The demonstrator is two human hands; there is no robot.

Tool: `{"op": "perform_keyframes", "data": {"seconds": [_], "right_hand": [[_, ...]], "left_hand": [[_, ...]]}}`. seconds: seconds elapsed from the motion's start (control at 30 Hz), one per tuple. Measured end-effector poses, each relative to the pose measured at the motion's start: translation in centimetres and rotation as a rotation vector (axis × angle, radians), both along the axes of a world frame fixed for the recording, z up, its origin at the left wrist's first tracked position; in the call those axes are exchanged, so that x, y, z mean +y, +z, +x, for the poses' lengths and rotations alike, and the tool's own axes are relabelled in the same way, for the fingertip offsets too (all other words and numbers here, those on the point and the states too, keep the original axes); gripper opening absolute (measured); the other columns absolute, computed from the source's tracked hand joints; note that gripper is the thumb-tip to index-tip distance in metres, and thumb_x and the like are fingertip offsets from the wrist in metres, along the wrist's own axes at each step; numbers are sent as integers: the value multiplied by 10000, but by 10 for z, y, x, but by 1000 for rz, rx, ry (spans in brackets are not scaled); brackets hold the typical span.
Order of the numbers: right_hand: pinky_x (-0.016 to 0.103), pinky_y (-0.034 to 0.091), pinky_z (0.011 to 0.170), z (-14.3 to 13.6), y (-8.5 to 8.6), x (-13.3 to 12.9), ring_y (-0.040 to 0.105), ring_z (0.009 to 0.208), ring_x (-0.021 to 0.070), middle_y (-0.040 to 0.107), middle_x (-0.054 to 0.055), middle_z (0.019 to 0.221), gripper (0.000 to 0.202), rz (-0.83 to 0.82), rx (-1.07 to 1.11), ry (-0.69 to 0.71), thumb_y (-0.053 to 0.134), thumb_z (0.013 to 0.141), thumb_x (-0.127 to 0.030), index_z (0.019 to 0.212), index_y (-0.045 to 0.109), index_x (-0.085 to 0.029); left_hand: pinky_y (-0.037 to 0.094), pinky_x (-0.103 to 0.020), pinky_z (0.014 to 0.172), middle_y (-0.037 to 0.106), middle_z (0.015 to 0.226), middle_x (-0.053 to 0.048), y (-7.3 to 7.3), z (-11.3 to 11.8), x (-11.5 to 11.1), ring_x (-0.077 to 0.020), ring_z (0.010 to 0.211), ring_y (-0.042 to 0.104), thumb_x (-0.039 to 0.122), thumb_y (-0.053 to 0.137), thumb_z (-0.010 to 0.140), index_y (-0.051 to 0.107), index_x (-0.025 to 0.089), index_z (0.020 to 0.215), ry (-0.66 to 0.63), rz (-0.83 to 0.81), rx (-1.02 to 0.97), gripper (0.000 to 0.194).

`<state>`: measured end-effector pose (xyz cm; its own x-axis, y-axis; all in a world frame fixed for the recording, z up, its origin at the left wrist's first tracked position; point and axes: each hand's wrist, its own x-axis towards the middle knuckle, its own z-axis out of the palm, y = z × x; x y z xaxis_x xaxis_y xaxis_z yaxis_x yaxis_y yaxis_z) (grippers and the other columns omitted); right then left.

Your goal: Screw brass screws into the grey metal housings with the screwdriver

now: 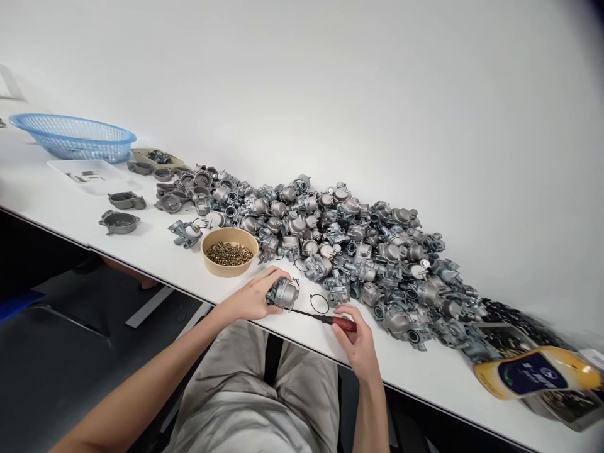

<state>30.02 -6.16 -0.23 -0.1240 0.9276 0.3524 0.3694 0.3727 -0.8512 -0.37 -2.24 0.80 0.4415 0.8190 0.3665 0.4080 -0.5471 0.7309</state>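
My left hand is closed around a grey metal carburetor at the front edge of the table. In my right hand is a screwdriver with a red handle, its dark shaft pointing left. The shaft's tip meets the lower side of the carburetor; exactly where it touches is too small to tell. Behind the shaft lies a thin black rubber ring. A tan paper bowl full of small brass-coloured screws stands just beyond my left hand.
A large heap of carburetors spreads along the wall. Loose metal bowl-shaped parts, a white tray and a blue basket are at the left. A yellow bottle lies at the right by metal trays.
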Motion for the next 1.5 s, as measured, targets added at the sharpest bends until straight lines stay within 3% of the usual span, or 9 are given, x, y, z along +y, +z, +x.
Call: {"op": "perform_keyframes", "data": {"seconds": [0.07, 0.33, 0.53, 0.73, 0.87, 0.97, 1.07, 1.33, 1.5], "right_hand": [[296, 520, 793, 1, 1, 0, 614, 957, 237, 612, 126, 1096, 302, 23, 15, 3, 710, 850, -427, 1018, 660, -181], [238, 393, 466, 1, -12, 3, 523, 580, 160, 609, 62, 724, 416, -186, 62, -111, 559, 930, -551, 973, 683, -156], [301, 538, 789, 0, -1, -1, 589, 1056, 259, 569, 141, 1187, 279, 31, -6, 33, 675, 884, -402, 1065, 670, -190], [267, 513, 638, 0, -4, -3, 617, 734, 193, 652, 82, 863, 279, -58, 13, -28, 655, 898, -436, 996, 665, -175], [221, 358, 398, 0, -8, -2, 434, 452, 114, 573, 32, 646, 379, -172, 69, -53, 579, 927, -522, 927, 673, -155], [268, 517, 583, -2, -3, -2, 599, 688, 183, 644, 109, 916, 367, -93, 37, -23, 626, 901, -504, 1004, 688, -158], [314, 551, 794, -3, 1, -3, 622, 963, 250, 601, 144, 1146, 351, 9, 34, 10, 702, 854, -447, 1072, 677, -174], [314, 525, 778, 1, -7, 2, 642, 846, 236, 680, 105, 918, 297, -88, 3, -36, 678, 879, -445, 979, 678, -165], [261, 467, 614, -1, -3, 0, 566, 641, 173, 623, 55, 731, 366, -136, -28, -36, 581, 933, -499, 907, 693, -151]], "left_hand": [[406, -389, 1041, 517, 1299, -72, 0, 0, 0, -294, 1191, 536, 244, 777, 741, 486, 278, 1264, -3, -1, 1, 600], [410, -394, 1041, 516, 1298, -76, -1, -1, 0, -297, 1194, 533, 242, 768, 742, 489, 274, 1262, -7, -2, -14, 592], [419, -388, 1025, 516, 1292, -77, -1, -1, 0, -291, 1182, 537, 241, 765, 746, 484, 273, 1271, -3, -4, -4, 596], [417, -397, 1030, 517, 1294, -82, -4, -2, 2, -295, 1188, 534, 242, 758, 746, 487, 266, 1268, -5, -4, -14, 588], [421, -396, 1026, 517, 1300, -82, -4, -2, 1, -297, 1177, 542, 242, 757, 747, 486, 267, 1271, -5, -9, -14, 590], [414, -398, 1033, 516, 1297, -84, -3, -1, 0, -295, 1184, 537, 233, 754, 753, 482, 264, 1279, -5, 0, -12, 592], [408, -403, 1038, 514, 1294, -83, -2, -1, 0, -292, 1183, 537, 235, 759, 753, 478, 264, 1279, -2, 4, -8, 596], [417, -380, 1018, 514, 1286, -76, -3, -2, 1, -285, 1190, 528, 203, 768, 734, 481, 262, 1274, -4, 7, -19, 614], [407, -388, 1028, 506, 1297, -81, -3, -3, 1, -287, 1192, 525, 203, 764, 743, 477, 259, 1276, -6, -8, -21, 607]]}}
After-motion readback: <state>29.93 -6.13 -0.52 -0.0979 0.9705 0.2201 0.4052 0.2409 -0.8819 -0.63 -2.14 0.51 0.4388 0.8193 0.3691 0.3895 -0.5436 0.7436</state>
